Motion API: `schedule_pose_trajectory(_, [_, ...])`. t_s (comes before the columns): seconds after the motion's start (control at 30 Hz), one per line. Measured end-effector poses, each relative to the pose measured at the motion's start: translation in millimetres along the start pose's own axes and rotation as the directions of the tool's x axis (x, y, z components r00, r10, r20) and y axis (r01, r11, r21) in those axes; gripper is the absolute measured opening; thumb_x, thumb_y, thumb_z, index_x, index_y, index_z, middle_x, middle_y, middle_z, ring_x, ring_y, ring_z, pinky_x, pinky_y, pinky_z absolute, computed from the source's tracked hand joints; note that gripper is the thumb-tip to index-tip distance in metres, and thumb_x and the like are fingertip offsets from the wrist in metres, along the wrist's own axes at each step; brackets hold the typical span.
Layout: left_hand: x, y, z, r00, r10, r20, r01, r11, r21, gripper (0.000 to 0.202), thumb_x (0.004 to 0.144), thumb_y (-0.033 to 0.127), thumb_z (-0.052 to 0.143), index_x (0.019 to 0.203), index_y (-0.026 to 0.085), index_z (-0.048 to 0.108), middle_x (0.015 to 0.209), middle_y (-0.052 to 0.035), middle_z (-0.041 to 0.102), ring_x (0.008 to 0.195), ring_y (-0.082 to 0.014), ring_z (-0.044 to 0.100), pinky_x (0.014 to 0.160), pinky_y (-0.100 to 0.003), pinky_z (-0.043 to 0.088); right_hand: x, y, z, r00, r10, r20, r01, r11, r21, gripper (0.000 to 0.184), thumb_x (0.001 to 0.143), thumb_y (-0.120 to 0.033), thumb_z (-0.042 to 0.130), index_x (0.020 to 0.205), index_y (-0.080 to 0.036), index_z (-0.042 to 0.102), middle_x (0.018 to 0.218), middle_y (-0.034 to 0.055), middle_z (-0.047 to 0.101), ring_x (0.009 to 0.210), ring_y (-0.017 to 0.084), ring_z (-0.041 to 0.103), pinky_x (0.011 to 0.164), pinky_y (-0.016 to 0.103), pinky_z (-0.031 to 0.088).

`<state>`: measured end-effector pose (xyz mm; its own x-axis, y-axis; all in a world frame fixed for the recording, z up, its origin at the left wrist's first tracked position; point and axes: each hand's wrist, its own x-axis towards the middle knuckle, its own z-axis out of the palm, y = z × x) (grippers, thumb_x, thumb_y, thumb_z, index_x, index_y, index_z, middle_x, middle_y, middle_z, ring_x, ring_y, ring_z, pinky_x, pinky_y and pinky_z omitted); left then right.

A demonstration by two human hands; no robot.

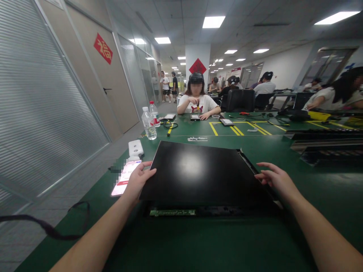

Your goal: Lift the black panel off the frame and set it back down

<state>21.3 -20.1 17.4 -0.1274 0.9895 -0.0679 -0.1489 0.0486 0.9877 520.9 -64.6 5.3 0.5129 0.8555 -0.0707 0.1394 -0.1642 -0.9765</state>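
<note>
Fingers of the left hand (138, 179) are, in the head view, closed on the left edge of a black panel (195, 181), thumb laid on top; those of the right hand (273, 176) are parted and half curled at its right edge, where firm contact cannot be confirmed. Panel is located at the centre of the frame, over a dark tray (221, 211) on the green table (215, 243). Progress, as judged: near edge of the panel is held clear of the tray, with a green circuit strip (172, 212) exposed below; flush seating or full separation is not yet reached. Attachment along the far edge cannot be determined. Orientation: glossy face is turned upward; long axis is laid left to right across the frame, dipping slightly rightward.
</note>
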Motion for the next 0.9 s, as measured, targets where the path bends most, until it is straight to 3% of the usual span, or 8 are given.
schedule_pose_trajectory(0.23, [-0.6,-12.9,6.5,0.998,-0.02,0.061,0.022,0.999,-0.027,0.056,0.069,0.029,0.094,0.115,0.022,0.062,0.083,-0.003,0.083,0.07,-0.0263,0.081,0.064,-0.034,0.065,-2.0,-4.6,-2.7,0.99,-0.052,-0.127,0.031,0.986,-0.165,0.033,0.066,-0.036,0.074,0.096,-0.024,0.077,0.061,0.0018,0.073,0.049,0.018,0.057,0.051,0.03,0.043])
schedule_pose_trajectory(0.43, [3.0,-21.0,5.2,0.995,-0.05,0.089,0.052,0.998,-0.018,0.052,0.075,0.027,0.093,0.116,0.02,0.062,0.086,-0.0053,0.084,0.07,-0.0235,0.081,0.063,-0.03,0.064,-3.8,-6.2,-0.8,0.988,-0.084,-0.131,0.044,0.959,-0.281,0.031,0.066,-0.039,0.071,0.094,-0.026,0.077,0.052,-0.0008,0.065,0.064,0.025,0.069,0.059,0.033,0.045])
schedule_pose_trajectory(0.67, [0.3,-16.4,8.7,0.988,-0.086,0.127,0.089,0.996,-0.015,0.054,0.072,0.029,0.096,0.111,0.021,0.059,0.082,-0.0025,0.083,0.064,-0.0211,0.079,0.06,-0.028,0.063,3.5,6.0,-3.0,0.983,-0.14,-0.12,0.078,0.904,-0.42,0.041,0.067,-0.049,0.068,0.1,-0.027,0.077,0.069,0.0028,0.077,0.055,0.022,0.062,0.061,0.037,0.046])
schedule_pose_trajectory(0.9, [-5.4,-6.1,16.8,0.986,-0.129,0.11,0.131,0.991,-0.015,0.047,0.074,0.022,0.092,0.107,0.021,0.059,0.081,-0.0005,0.082,0.062,-0.0196,0.078,0.06,-0.027,0.062,12.5,15.8,-5.8,0.978,-0.192,-0.08,0.116,0.821,-0.559,0.046,0.073,-0.053,0.06,0.105,-0.026,0.079,0.077,0.0063,0.081,0.066,0.026,0.069,0.066,0.039,0.048])
